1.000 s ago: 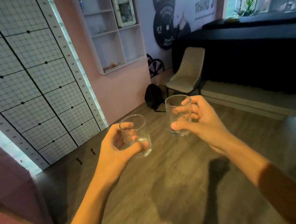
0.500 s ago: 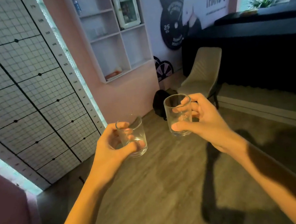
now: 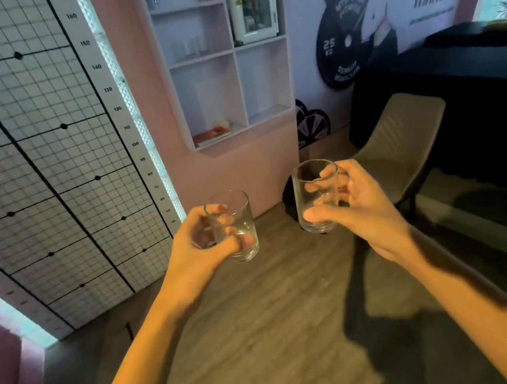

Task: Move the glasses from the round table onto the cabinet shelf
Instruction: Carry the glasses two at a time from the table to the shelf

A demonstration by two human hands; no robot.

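Clear glass in each grip: the left hand (image 3: 195,248) curls round one short clear glass tumbler (image 3: 239,213), thumb across its base, and the right hand (image 3: 367,212) pinches the second clear glass tumbler (image 3: 312,184) between thumb and fingers. Both are carried above the wooden floor (image 3: 264,335), short of the white wall cabinet (image 3: 201,59). Keep them upright and apart, then set each base-first on an open shelf. Since half a second ago the cabinet has grown larger and nearer — the grips look unchanged.

A grid height chart (image 3: 31,156) stands left, a beige chair (image 3: 406,139) right beside what seems a black bag (image 3: 288,200).
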